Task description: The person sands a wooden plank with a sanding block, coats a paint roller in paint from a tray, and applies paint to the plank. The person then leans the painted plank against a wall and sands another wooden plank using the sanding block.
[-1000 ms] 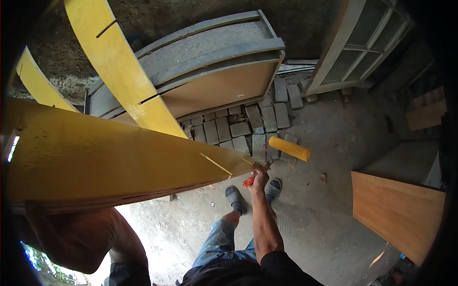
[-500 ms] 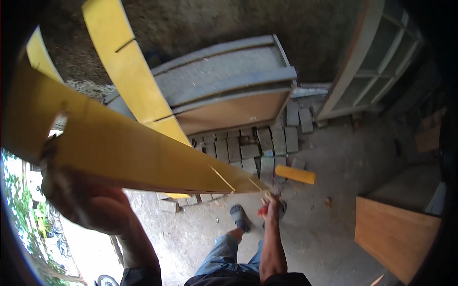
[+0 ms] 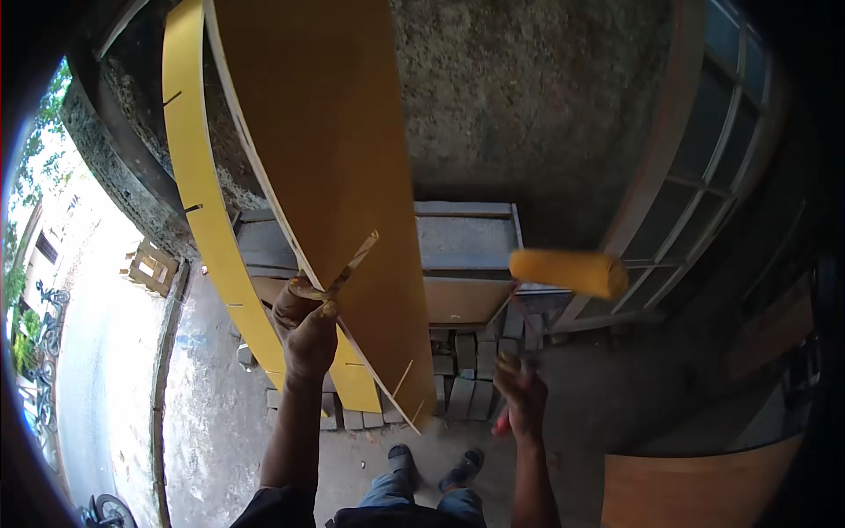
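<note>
A long, flat, yellow-brown slotted board (image 3: 339, 158) stood tilted in the left hand (image 3: 308, 339), a yellow-sleeved paint roller (image 3: 568, 273) in the right.
The left hand was closed around the board's edge at a slot, thumb and fingers on opposite faces. The right hand (image 3: 522, 400), blurred, was curled around the roller's red handle, its sleeve apart from the board, whose tip pointed down near the grey concrete paving blocks (image 3: 459, 398).

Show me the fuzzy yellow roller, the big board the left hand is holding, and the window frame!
Yellow roller (image 3: 568, 273): head view, middle of its sleeve.
Big board (image 3: 330, 158): head view, upper part of its broad face.
Window frame (image 3: 676, 179): head view, a bar between panes.
</note>
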Tool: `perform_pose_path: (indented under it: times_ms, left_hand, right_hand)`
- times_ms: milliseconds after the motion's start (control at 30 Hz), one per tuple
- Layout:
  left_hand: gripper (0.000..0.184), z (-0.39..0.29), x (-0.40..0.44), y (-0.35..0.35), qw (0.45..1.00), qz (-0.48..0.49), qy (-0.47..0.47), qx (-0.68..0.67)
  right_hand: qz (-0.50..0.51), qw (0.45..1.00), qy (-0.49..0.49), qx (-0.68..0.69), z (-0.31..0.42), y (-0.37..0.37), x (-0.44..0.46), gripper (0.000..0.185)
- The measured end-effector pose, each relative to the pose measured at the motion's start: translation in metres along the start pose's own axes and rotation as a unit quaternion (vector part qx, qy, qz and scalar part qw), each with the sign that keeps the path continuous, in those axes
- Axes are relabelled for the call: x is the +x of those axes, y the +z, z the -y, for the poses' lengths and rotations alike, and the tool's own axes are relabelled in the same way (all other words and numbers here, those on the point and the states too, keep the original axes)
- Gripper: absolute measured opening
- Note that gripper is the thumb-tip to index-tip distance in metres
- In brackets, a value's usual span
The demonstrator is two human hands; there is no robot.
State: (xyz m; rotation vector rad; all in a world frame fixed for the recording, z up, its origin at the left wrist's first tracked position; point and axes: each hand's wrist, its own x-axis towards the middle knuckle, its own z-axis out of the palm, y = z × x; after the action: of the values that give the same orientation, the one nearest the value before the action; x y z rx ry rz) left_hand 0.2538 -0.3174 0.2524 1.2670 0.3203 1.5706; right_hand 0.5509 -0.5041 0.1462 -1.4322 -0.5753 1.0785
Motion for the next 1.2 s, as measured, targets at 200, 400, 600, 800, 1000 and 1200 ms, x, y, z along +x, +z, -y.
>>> perform_pose_path:
  times_ms: [200, 400, 600, 800, 1000, 1200]
  left_hand:
    - [0.011, -0.015, 0.013, -0.008, 0.988, 0.047, -0.059, -0.138]
    - [0.014, -0.005, 0.033, -0.026, 0.975, 0.106, -0.086, -0.176]
    - [0.017, -0.004, 0.054, -0.019, 0.96, 0.129, -0.134, -0.208]
    - [0.029, 0.009, 0.076, -0.01, 0.954, 0.139, -0.15, -0.22]
    - [0.037, 0.03, 0.085, -0.026, 0.944, 0.117, -0.156, -0.267]
    - [0.041, 0.012, 0.103, -0.012, 0.991, 0.062, -0.06, 0.105]
  right_hand:
    - [0.082, 0.971, -0.201, 0.101, 0.101, 0.068, 0.056, 0.052]
    - [0.077, 0.952, -0.256, 0.145, 0.157, 0.098, 0.058, 0.058]
    - [0.104, 0.94, -0.283, 0.158, 0.175, 0.105, 0.061, 0.062]
    - [0.146, 0.936, -0.271, 0.171, 0.188, 0.11, 0.063, 0.056]
    - [0.128, 0.927, -0.295, 0.192, 0.18, 0.113, 0.084, 0.058]
    - [0.072, 0.934, -0.31, 0.164, 0.172, 0.118, 0.097, 0.068]
